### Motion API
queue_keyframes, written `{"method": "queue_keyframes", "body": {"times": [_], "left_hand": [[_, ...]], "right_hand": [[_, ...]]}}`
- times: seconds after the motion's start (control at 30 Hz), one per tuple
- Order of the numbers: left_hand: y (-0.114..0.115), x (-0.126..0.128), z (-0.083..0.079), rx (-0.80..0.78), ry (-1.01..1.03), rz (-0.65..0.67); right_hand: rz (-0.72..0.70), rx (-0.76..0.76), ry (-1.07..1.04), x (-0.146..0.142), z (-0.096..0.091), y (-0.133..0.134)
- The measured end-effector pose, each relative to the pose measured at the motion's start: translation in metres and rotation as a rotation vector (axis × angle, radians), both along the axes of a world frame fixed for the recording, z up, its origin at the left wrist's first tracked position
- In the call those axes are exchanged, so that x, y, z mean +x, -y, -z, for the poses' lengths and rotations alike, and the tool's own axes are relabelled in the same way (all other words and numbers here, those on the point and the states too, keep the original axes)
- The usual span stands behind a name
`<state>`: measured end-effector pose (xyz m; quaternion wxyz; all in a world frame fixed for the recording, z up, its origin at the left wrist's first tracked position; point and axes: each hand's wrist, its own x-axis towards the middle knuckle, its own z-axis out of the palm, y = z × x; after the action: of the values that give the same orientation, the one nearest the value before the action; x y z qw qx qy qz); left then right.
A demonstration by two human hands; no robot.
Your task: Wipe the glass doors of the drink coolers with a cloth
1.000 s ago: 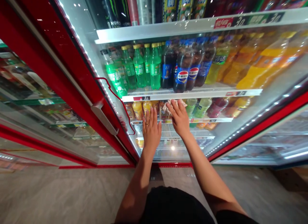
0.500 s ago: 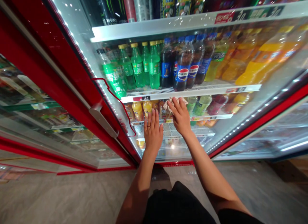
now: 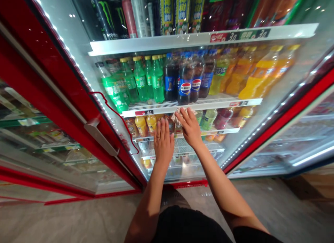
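Fingers of the right hand [image 3: 191, 128] are bent over a crumpled pale cloth [image 3: 180, 116], pressing it against the glass door [image 3: 229, 145] of a red-framed drinks cooler, just below a white shelf edge [image 3: 191, 106]. Beside it, the left hand [image 3: 163, 143], with a ring [image 3: 158, 135] on one finger, lies open and flat on the glass, away from the cloth. A silver door handle [image 3: 100, 138] sits on the red frame to the left. Behind the glass stand green soda bottles [image 3: 158, 79], Pepsi bottles [image 3: 185, 79] and orange drink bottles [image 3: 257, 77]; Monster cans [image 3: 104, 16] fill the shelf above.
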<state>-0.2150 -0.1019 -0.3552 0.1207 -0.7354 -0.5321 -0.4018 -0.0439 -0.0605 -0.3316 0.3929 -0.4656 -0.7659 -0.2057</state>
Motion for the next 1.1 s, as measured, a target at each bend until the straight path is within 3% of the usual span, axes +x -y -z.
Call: {"method": "queue_keyframes", "body": {"times": [0.1, 0.2, 0.4, 0.67, 0.93, 1.1], "left_hand": [[-0.002, 0.011, -0.002, 0.006, 0.01, -0.006], [-0.003, 0.021, -0.004, 0.0, 0.012, -0.001], [-0.004, 0.032, -0.004, 0.011, 0.009, -0.022], [-0.004, 0.041, -0.004, 0.019, 0.015, -0.069], [-0.001, 0.05, -0.002, 0.066, 0.03, -0.1], [-0.002, 0.059, -0.001, 0.068, 0.053, -0.087]], "right_hand": [[-0.003, 0.033, -0.001, 0.021, 0.009, 0.005], [0.04, 0.065, -0.065, 0.035, 0.008, 0.004], [0.029, 0.04, -0.083, 0.032, -0.009, -0.007], [-0.04, 0.045, -0.016, 0.053, 0.017, 0.003], [-0.036, 0.117, -0.15, 0.053, -0.004, -0.009], [-0.121, 0.06, -0.027, 0.063, 0.008, -0.002]]}}
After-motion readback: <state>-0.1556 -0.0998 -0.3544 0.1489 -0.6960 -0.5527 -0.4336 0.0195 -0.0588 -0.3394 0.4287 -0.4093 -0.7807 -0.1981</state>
